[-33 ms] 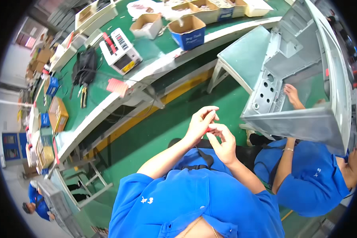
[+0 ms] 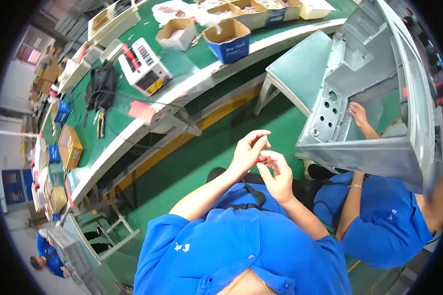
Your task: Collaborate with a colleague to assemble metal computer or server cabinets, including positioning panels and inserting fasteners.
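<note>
Long green-topped workbench point(image 2: 108, 123) curves along the left and top of the head view. It carries open cardboard boxes, among them a blue one point(image 2: 230, 40), and a white boxy bench device point(image 2: 143, 66). A large grey sheet-metal cabinet shell point(image 2: 374, 98) stands at the right, and a co-worker in blue point(image 2: 379, 221) reaches a hand point(image 2: 359, 114) inside it.

Over the green floor point(image 2: 202, 152), in front of the chest and just left of the cabinet, the person's two hands meet.
- **Left hand** point(image 2: 248, 151): raised, fingertips pressed together, pinching a tiny piece point(image 2: 266, 147). The piece is mostly hidden and too small to identify.
- **Right hand** point(image 2: 279, 176): just below and touching the left hand, fingers loosely curled toward the same spot. Whether it also grips the piece cannot be told.

**Risk:** the hold looks slight and is made in mid-air with no surface beneath. If the fingertips part while the piece passes between the hands, it would likely fall to the floor and be hard to find. The co-worker's elbow is near, and a bump from it could cause the same loss.

**Compared with the earlier frame:** no difference is visible. Hands, co-worker and bench items lie as they did.
</note>
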Demonstrator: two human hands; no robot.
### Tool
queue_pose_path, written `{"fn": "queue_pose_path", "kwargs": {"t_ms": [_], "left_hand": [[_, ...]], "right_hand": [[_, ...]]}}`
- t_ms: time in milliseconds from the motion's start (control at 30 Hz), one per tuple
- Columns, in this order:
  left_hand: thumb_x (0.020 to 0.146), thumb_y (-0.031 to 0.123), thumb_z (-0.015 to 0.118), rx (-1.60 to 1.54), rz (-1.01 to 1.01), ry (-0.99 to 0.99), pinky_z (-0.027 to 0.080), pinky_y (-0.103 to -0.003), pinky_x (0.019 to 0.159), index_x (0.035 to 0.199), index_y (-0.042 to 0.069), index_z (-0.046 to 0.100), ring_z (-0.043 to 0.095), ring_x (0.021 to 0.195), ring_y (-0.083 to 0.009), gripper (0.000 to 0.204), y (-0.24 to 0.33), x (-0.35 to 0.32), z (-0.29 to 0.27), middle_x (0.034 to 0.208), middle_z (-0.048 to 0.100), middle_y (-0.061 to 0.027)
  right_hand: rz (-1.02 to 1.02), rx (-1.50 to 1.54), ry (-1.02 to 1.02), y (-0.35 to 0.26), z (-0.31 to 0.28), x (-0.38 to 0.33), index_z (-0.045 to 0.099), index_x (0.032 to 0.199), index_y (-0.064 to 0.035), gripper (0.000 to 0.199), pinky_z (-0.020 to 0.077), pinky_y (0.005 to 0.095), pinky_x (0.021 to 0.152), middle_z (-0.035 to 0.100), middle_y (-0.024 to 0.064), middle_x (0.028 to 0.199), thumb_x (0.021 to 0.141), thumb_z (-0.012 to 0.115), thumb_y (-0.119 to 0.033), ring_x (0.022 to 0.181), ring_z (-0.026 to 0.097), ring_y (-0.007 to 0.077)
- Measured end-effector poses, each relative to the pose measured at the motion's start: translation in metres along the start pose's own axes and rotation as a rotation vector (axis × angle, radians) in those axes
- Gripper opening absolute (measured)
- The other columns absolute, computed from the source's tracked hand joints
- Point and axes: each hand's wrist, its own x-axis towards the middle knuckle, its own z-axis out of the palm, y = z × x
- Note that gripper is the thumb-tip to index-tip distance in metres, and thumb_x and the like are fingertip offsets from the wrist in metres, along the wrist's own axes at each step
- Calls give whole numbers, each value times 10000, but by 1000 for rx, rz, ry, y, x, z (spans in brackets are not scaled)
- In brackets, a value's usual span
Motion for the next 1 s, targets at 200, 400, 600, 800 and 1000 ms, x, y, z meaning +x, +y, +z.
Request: {"fn": "queue_pose_path", "kwargs": {"t_ms": [200, 400, 600, 800, 1000], "left_hand": [[693, 54, 565, 960, 689, -341, 444, -286, 604, 948, 44, 544, 540, 677, -240, 257, 17, 85, 13, 789, 555, -111], [602, 205, 559, 1341, 814, -1067, 402, -324, 612, 829, 62, 522, 502, 725, -225, 271, 2, 172, 16, 787, 512, -74], [617, 228, 528, 1029, 1126, -1388, 310, -314, 553, 771, 96, 538, 432, 730, -200, 202, 17, 231, 28, 717, 458, -44], [671, 212, 503, 999, 1247, -1637, 340, -317, 537, 730, 96, 516, 463, 657, -212, 131, 1, 249, 32, 709, 478, -59], [667, 186, 522, 755, 1079, -1897, 381, -345, 573, 639, 116, 500, 495, 699, -234, 79, -17, 241, 46, 689, 510, -63]], "right_hand": [[-111, -348, 306, -4, -32, 58, 515, 924, 15, 200, 419, 250, 694, 513, 107, 940, 729, 555, 30, 804, 510, 155], [-147, -701, 372, -7, -31, 121, 575, 848, -37, 189, 408, 345, 696, 517, 91, 851, 665, 617, -55, 800, 487, 274], [22, -787, 478, -11, -26, 165, 582, 879, -67, 206, 405, 342, 724, 500, 81, 864, 675, 605, -80, 817, 472, 266], [137, -745, 514, -17, -27, 170, 602, 889, -80, 217, 414, 319, 690, 502, 61, 830, 676, 603, -38, 767, 479, 228], [84, -884, 478, -27, -29, 159, 576, 814, -46, 154, 430, 314, 686, 534, 67, 852, 665, 611, -37, 764, 508, 236]]}}
